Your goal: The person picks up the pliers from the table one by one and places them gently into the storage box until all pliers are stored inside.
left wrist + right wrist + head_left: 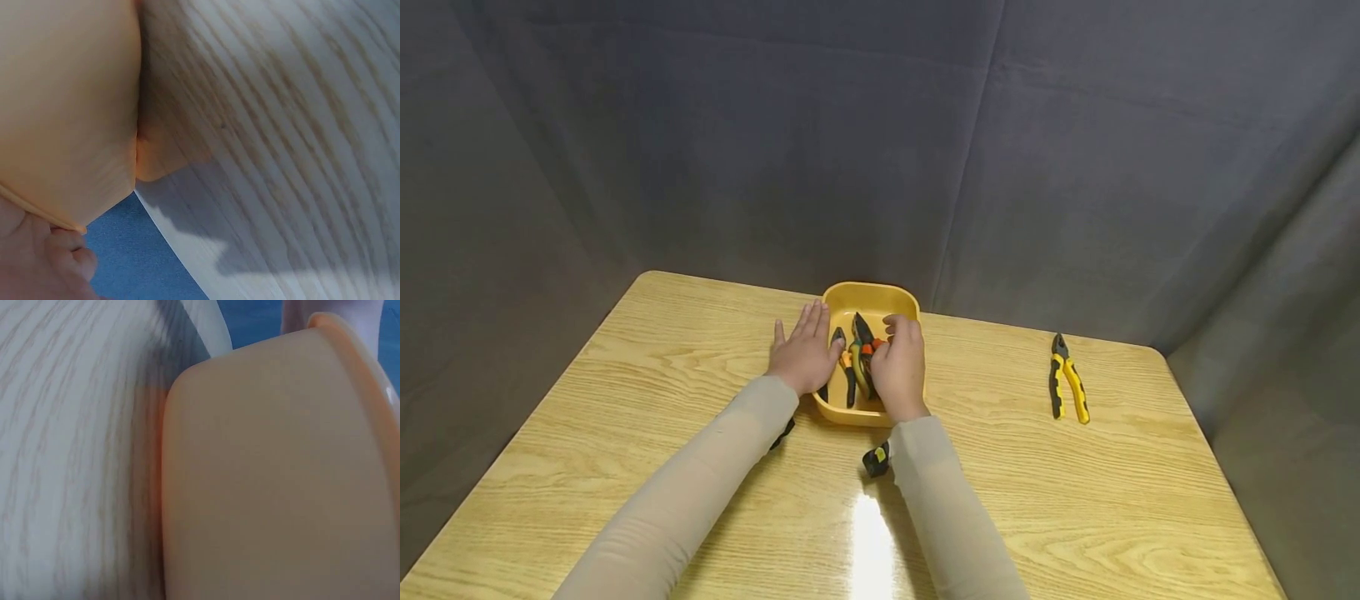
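A yellow plastic bin [850, 417] stands near the back edge of the table, with several hand tools in it. My left hand [805, 354] rests at its left rim with straight fingers, the thumb reaching over the inside. In the left wrist view, part of that hand [47, 262] shows beside the bin wall [69, 112]. My right hand [901, 367] reaches over the right rim, fingers bent down by a dark-bladed tool with red-orange parts [863, 329]; its grip is hidden. Pliers with orange and black handles [850, 379] lie left of it. The right wrist view shows the bin's outer wall [275, 469].
Yellow and black pliers [1067, 379] lie on the wooden table [1150, 483] at the right, handles spread toward me. A grey curtain [820, 150] hangs behind the table. Black wrist devices [876, 460] sit beneath the sleeves.
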`<state>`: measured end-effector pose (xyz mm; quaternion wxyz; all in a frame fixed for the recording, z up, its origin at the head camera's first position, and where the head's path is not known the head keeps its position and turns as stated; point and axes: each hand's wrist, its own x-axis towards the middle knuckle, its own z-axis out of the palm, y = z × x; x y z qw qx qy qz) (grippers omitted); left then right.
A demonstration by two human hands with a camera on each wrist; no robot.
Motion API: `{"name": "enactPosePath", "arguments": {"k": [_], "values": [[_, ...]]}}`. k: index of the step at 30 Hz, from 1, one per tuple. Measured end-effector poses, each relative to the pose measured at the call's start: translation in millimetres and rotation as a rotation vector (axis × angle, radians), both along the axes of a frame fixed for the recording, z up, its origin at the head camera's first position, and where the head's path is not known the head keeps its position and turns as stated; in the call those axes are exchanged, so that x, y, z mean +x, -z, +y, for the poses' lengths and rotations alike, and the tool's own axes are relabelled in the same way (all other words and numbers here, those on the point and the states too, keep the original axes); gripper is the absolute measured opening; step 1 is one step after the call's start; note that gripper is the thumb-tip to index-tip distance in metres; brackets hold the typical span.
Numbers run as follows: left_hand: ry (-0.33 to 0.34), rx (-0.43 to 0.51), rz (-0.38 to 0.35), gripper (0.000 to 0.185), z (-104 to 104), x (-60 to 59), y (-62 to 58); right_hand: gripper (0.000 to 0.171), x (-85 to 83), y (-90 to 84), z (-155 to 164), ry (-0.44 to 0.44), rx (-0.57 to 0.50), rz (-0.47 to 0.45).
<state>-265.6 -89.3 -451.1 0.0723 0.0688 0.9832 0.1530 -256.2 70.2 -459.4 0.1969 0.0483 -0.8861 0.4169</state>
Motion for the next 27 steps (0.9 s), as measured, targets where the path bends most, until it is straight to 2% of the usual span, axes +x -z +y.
{"name": "enactPosePath", "arguments": {"k": [10,18,27], "values": [[0.004,0.015,0.007,0.068,-0.8,-0.6,2.3,0.033,3.3,-1.7,3.6,-0.012,-0.142,0.049],[0.006,0.032,0.009,0.068,-1.0,0.0,-0.4,0.028,-0.9,-0.2,9.0,0.029,-0.241,0.078],[0.014,0.045,0.002,0.069,-1.2,-1.0,1.5,0.028,2.0,-3.2,12.4,0.045,-0.298,0.081]]}}
